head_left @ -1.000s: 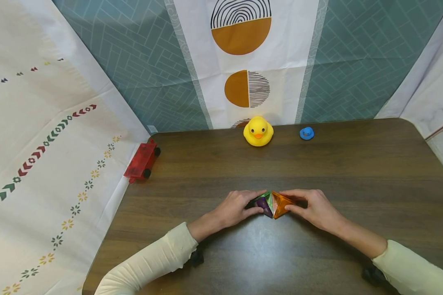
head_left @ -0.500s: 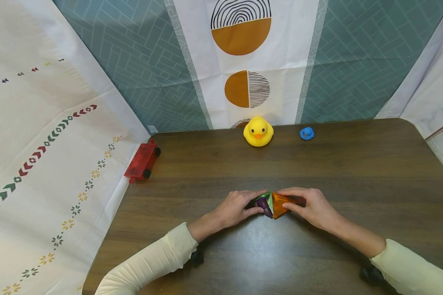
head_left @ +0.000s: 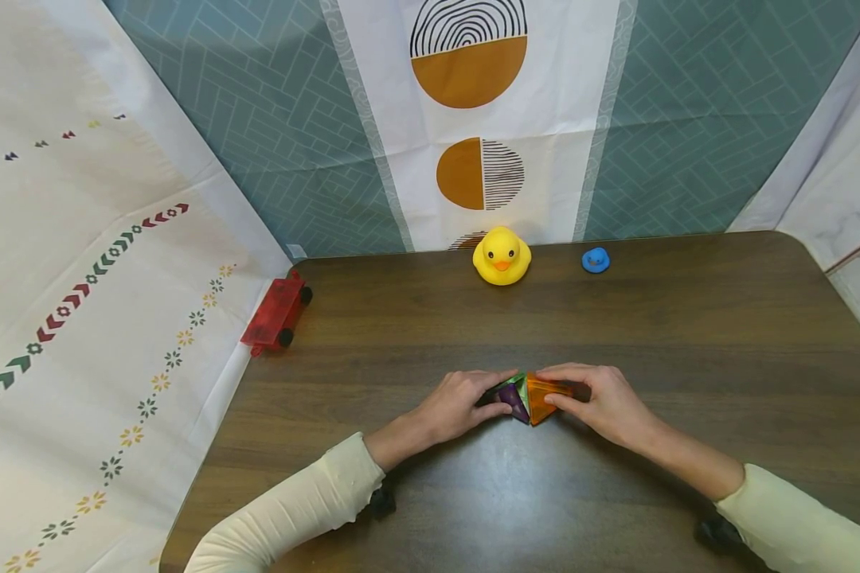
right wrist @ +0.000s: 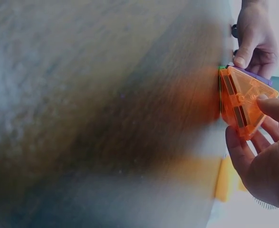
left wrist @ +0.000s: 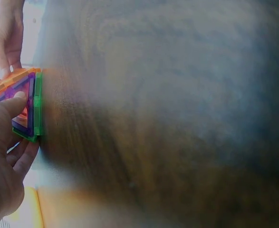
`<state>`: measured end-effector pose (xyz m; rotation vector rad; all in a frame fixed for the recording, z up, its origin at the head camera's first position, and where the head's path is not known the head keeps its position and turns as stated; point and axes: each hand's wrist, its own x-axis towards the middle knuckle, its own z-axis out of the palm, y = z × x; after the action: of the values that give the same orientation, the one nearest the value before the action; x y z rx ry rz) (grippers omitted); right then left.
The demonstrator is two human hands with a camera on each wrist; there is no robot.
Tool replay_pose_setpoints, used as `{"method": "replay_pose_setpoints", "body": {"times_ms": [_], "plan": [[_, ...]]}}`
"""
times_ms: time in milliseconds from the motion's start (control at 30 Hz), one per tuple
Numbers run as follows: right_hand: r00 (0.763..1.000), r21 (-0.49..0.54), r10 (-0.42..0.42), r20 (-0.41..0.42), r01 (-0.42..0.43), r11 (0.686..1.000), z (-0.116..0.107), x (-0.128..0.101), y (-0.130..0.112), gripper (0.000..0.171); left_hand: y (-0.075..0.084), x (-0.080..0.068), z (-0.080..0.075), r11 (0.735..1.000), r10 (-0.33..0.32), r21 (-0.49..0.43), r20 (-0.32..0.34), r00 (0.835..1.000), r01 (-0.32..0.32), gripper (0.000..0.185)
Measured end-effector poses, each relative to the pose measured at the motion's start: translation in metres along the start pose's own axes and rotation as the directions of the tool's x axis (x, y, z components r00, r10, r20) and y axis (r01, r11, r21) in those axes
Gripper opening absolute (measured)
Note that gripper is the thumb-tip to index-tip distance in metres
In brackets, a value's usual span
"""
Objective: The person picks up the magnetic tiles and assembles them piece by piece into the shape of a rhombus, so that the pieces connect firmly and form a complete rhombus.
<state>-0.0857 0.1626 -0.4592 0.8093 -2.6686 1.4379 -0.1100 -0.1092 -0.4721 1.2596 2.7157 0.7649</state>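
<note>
Translucent triangular magnetic tiles stand together as a small pyramid-like shape at the middle of the table. My left hand (head_left: pixel 455 404) grips its left side, thumb on a purple magnetic tile (head_left: pixel 514 403) and fingers behind. A green magnetic tile (left wrist: pixel 38 107) lies along the base, against the table in the left wrist view. My right hand (head_left: pixel 615 404) pinches an orange magnetic tile (head_left: pixel 539 399) on the right side, thumb on the front face. In the right wrist view, the orange tile (right wrist: pixel 246 90) shows magnets along its edge, with its fingers partly hidden behind it.
A yellow rubber duck (head_left: pixel 502 256) and a small blue duck (head_left: pixel 596 259) stand at the back edge of the table (head_left: pixel 401 318). The red toy wagon (head_left: pixel 278 313) sits at the left edge. Patterned cloths hang behind and to the left.
My right hand has shifted slightly left, bringing the orange tile closer against the green and purple ones; the pale gap between them has narrowed. The left hand has stayed in place.
</note>
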Motion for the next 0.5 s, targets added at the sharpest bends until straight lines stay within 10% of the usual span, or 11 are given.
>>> {"method": "replay_pose_setpoints", "body": {"times_ms": [500], "plan": [[1.000, -0.027, 0.000, -0.013, -0.001, 1.000, 0.0035, 0.0035, -0.0051, 0.035, 0.0000, -0.0001, -0.0001, 1.000, -0.003, 0.008, -0.001, 1.000, 0.003, 0.054]]}}
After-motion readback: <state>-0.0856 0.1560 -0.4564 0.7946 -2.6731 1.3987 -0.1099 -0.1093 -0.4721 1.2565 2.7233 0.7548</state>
